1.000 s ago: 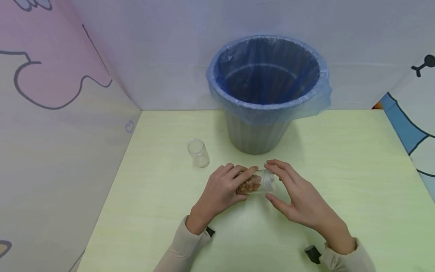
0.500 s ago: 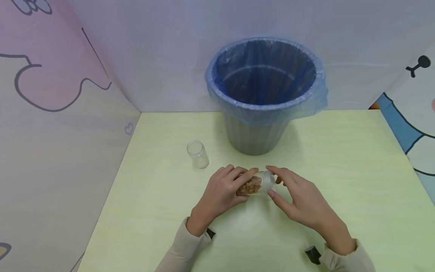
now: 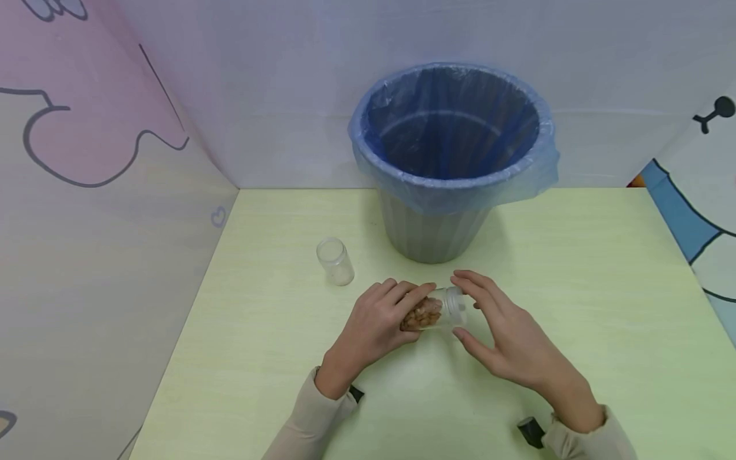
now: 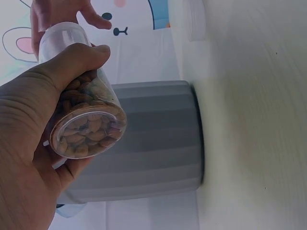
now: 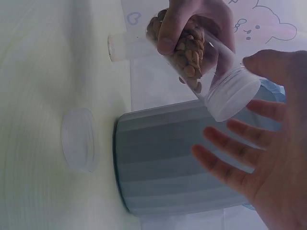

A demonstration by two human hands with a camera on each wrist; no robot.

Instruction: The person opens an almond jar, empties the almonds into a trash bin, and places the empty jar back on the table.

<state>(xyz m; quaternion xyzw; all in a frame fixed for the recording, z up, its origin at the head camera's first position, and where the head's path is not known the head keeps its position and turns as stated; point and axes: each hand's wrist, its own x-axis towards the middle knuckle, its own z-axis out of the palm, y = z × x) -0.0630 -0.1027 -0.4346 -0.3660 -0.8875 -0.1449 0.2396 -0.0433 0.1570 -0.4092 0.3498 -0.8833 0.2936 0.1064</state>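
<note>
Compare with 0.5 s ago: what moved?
The right hand let go of the jar's cap; its fingers now spread open around it, not touching. The left hand still grips the jar of nuts, tilted as before. Bin and empty jar unmoved.

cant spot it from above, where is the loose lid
In the right wrist view the loose lid lies flat on the table beside the foot of the grey bin, behind the hands; the head view does not show it.

Left grip [image 3: 376,322] curled closed, right grip [image 3: 506,332] spread.
</note>
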